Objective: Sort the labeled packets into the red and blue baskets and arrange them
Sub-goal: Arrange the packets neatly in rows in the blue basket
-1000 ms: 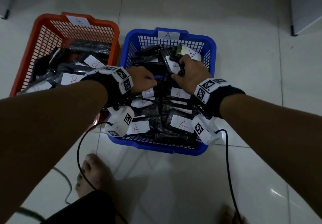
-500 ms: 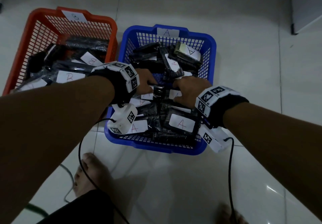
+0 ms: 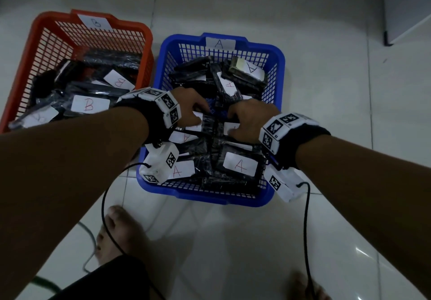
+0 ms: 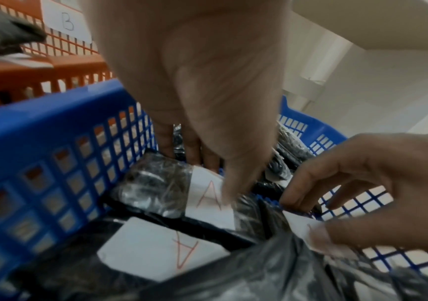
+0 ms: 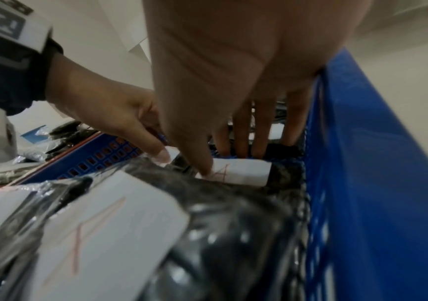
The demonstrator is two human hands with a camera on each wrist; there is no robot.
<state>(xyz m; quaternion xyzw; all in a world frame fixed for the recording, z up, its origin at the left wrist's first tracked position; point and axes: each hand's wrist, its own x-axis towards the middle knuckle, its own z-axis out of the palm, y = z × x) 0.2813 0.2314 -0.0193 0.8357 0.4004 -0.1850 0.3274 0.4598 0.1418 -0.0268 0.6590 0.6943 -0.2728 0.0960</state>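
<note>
Head view: a blue basket [image 3: 278, 66], tagged "A" on its far rim, is packed with black packets [image 3: 240, 166] bearing white labels marked "A" in red, lying at mixed angles. Left of it, a red basket [image 3: 46, 33] tagged "B" is filled with "B" packets [image 3: 89, 104]. In the blue basket's middle, the left hand [image 3: 190, 110] and right hand [image 3: 248, 120] are each pressed onto a packet, fingers reaching behind it, thumb on its label.

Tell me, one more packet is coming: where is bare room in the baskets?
The red basket has bare mesh along its far wall. The blue basket shows a small bare patch between both hands; elsewhere packets crowd it.
</note>
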